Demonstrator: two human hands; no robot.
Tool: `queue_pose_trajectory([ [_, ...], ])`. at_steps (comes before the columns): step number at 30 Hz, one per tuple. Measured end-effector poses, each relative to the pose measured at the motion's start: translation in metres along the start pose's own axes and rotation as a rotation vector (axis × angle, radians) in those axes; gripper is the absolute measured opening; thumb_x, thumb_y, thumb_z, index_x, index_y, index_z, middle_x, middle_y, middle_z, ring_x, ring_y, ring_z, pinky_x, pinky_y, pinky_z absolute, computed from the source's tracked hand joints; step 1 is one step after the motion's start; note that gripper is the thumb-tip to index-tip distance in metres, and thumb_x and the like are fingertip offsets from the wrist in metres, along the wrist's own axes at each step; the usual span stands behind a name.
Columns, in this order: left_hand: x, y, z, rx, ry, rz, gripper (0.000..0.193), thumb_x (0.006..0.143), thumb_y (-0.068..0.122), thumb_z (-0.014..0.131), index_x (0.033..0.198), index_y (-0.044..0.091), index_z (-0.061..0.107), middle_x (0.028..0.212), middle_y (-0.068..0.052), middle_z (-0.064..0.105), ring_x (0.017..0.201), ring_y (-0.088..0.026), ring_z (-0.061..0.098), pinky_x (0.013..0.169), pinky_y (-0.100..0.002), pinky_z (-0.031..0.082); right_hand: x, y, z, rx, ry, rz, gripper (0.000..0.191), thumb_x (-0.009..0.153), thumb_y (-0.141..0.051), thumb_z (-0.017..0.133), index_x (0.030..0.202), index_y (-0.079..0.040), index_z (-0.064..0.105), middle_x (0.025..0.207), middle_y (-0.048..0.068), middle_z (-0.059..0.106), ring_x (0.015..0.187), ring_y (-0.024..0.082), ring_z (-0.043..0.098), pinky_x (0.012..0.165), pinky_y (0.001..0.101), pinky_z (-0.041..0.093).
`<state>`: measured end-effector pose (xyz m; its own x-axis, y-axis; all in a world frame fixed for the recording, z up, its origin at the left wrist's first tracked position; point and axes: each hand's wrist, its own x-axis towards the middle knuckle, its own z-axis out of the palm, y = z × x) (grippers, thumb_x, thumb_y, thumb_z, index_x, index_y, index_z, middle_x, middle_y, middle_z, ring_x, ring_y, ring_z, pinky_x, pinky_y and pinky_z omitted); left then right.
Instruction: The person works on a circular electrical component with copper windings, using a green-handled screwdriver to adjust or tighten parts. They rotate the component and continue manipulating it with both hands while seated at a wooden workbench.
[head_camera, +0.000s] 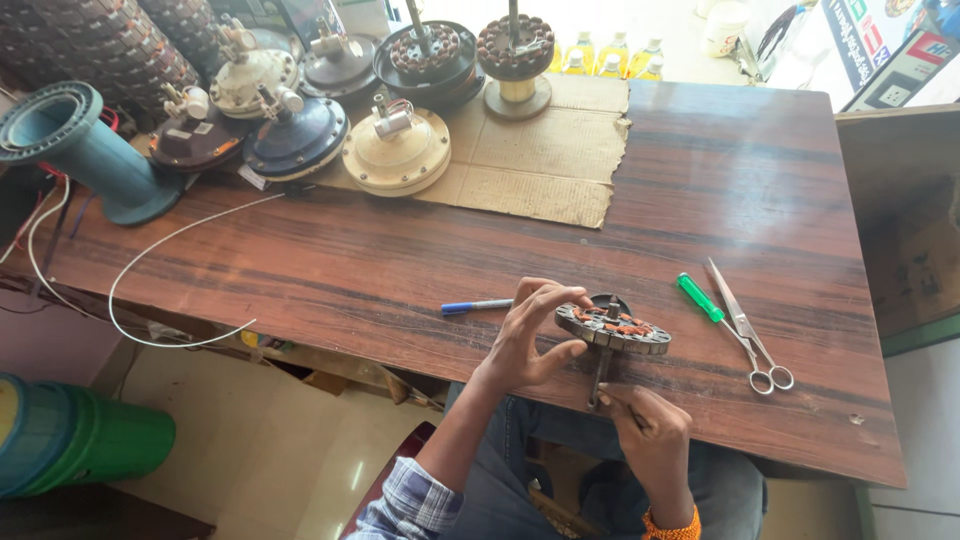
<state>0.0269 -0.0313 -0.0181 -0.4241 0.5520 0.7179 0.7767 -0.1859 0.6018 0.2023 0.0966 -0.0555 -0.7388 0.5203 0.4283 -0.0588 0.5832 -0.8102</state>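
Note:
My left hand (530, 335) grips the left rim of a round fan stator (613, 327) with copper windings, held tilted just above the wooden table (700, 180) near its front edge. A metal shaft (599, 375) sticks down from the stator's centre. My right hand (650, 430) is below it, fingers pinched on the lower end of that shaft. A blue pen (476, 306) lies just left of my left hand.
A green-handled screwdriver (700, 297) and scissors (748, 335) lie to the right of the stator. Several fan motor housings (397, 150) and wound stators (515, 45) stand on cardboard (540, 150) at the back. A teal flanged pipe (70, 140) and a white wire (150, 250) are at the left.

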Motion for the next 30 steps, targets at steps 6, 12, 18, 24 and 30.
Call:
queue_pose_trajectory([
  [6,-0.002,-0.009,0.002,0.065,-0.064,0.001,0.038,0.092,0.037,0.078,0.124,0.016,0.072,0.119,-0.001,0.073,0.116,-0.022,0.061,0.107,-0.041,0.050,0.001,0.000,0.002,-0.008,-0.009,0.033,0.013,0.079,0.001,0.078,0.091,-0.003,0.077,0.073,0.007,0.075,0.053,0.009,0.063,0.050,0.0255,0.048],
  [12,-0.006,-0.014,0.003,0.000,-0.094,0.015,0.035,0.092,0.032,0.076,0.123,0.016,0.071,0.121,-0.002,0.072,0.113,-0.022,0.061,0.104,-0.040,0.051,0.001,-0.004,0.002,-0.007,-0.004,-0.005,0.012,0.078,-0.001,0.078,0.090,-0.003,0.077,0.076,0.007,0.076,0.059,0.010,0.071,0.053,0.0255,0.053],
  [18,-0.007,-0.017,0.008,0.030,-0.067,-0.002,0.034,0.090,0.030,0.080,0.120,0.017,0.072,0.120,0.001,0.073,0.109,-0.020,0.062,0.100,-0.038,0.053,0.002,-0.005,0.002,-0.026,0.002,0.005,0.011,0.078,-0.003,0.079,0.089,-0.004,0.078,0.074,0.006,0.076,0.058,0.011,0.073,0.053,0.0258,0.053],
  [24,-0.007,-0.017,0.006,0.015,-0.076,0.000,0.035,0.090,0.029,0.080,0.121,0.016,0.071,0.121,0.000,0.072,0.109,-0.020,0.061,0.100,-0.038,0.053,0.002,-0.003,0.003,-0.035,0.012,-0.035,0.010,0.079,-0.003,0.078,0.089,-0.004,0.077,0.077,0.006,0.077,0.063,0.012,0.074,0.056,0.0251,0.055],
  [30,-0.006,-0.016,0.005,0.009,-0.090,-0.003,0.038,0.089,0.029,0.080,0.124,0.017,0.071,0.123,-0.001,0.071,0.111,-0.021,0.060,0.102,-0.039,0.053,0.001,-0.004,0.002,-0.025,0.011,-0.015,0.012,0.078,-0.001,0.078,0.090,-0.004,0.077,0.077,0.007,0.077,0.062,0.012,0.074,0.056,0.0252,0.055],
])
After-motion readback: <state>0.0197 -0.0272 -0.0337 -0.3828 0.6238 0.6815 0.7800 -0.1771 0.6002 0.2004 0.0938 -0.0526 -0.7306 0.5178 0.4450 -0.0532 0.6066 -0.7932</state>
